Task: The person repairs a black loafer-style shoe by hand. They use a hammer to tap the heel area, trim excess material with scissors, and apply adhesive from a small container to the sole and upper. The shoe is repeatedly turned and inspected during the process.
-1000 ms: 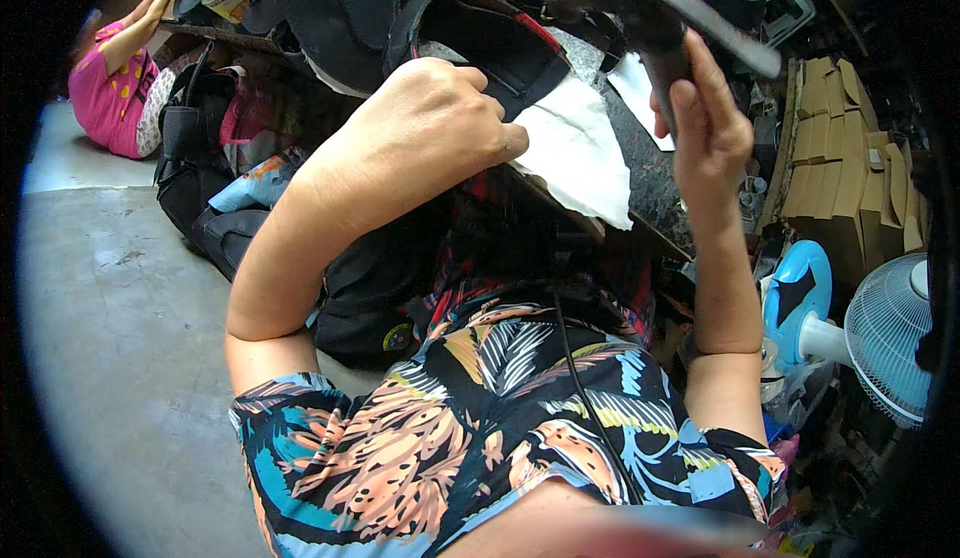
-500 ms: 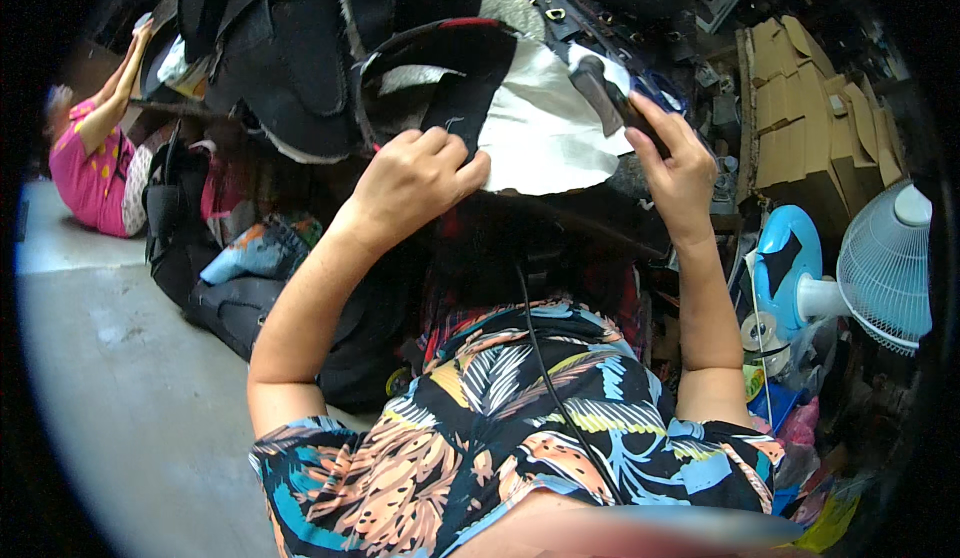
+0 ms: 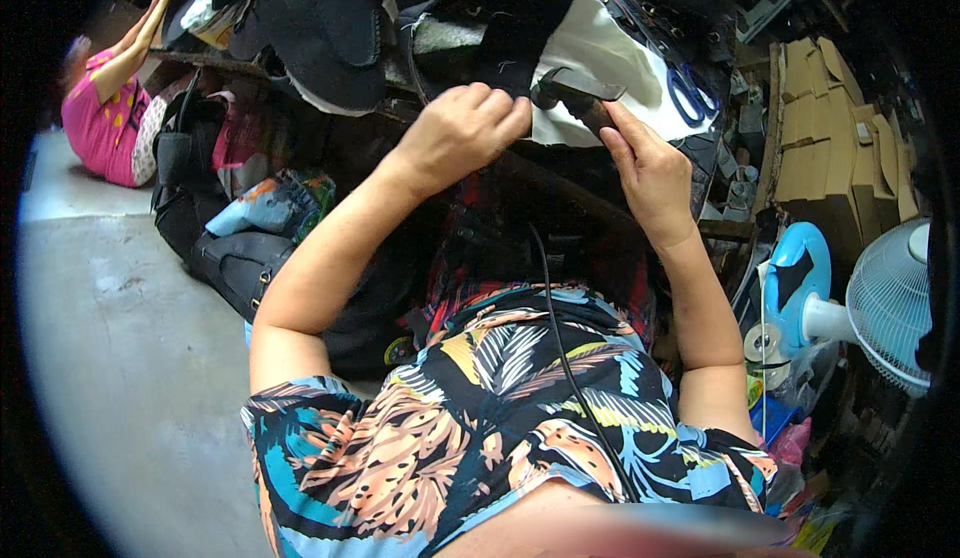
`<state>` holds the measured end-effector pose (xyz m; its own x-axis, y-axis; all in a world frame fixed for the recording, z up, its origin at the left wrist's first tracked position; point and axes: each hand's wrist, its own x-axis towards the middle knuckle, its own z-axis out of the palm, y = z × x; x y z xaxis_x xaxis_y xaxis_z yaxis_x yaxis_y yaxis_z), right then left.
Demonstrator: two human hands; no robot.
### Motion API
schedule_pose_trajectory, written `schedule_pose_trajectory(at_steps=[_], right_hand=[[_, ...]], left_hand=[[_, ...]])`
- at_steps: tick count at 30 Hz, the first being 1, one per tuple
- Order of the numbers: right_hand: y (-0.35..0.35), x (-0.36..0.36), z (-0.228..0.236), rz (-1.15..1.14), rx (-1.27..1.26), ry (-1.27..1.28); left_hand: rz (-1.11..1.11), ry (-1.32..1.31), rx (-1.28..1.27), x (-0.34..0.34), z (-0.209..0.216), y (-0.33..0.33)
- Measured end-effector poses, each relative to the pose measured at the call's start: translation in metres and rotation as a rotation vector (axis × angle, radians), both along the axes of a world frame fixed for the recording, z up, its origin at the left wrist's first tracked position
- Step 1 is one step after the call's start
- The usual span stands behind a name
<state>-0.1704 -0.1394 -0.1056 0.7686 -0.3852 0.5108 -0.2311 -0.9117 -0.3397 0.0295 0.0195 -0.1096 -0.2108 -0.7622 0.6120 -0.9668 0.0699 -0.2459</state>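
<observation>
My right hand (image 3: 652, 173) grips the handle of a hammer (image 3: 572, 86), its dark metal head hanging over a white sheet (image 3: 610, 53). Close to the hammer's head, my left hand (image 3: 465, 136) is closed at the near edge of a curved black fabric piece (image 3: 512, 33). Whether its fingers pinch that edge or something small is hidden from me. The black piece has a round rim and lies partly over the white sheet. Blue-handled scissors (image 3: 690, 96) rest on the right part of the sheet.
Black fabric bags (image 3: 315, 33) are heaped to the left on the work surface. At far left a person in pink (image 3: 105, 118) sits on the floor with raised arms. Folded cardboard (image 3: 835, 128) stands at right, above a blue and white fan (image 3: 890, 298).
The hammer has swung left, from beside the sheet's right edge to near my left hand. The view has shifted, and the blue scissors show more fully.
</observation>
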Motion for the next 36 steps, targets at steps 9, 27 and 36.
schedule_pose_trajectory(at_steps=[9, 27, 36], right_hand=[[-0.012, -0.001, 0.048, 0.151, 0.136, -0.227], [0.006, 0.037, 0.035, 0.121, -0.145, 0.152], [0.001, 0.027, 0.046, 0.236, 0.381, -0.368]], left_hand=[[0.035, -0.016, 0.133, 0.007, -0.002, 0.024], [-0.015, -0.003, 0.132, 0.013, 0.004, 0.017], [-0.002, -0.008, 0.122, 0.015, 0.004, 0.015]])
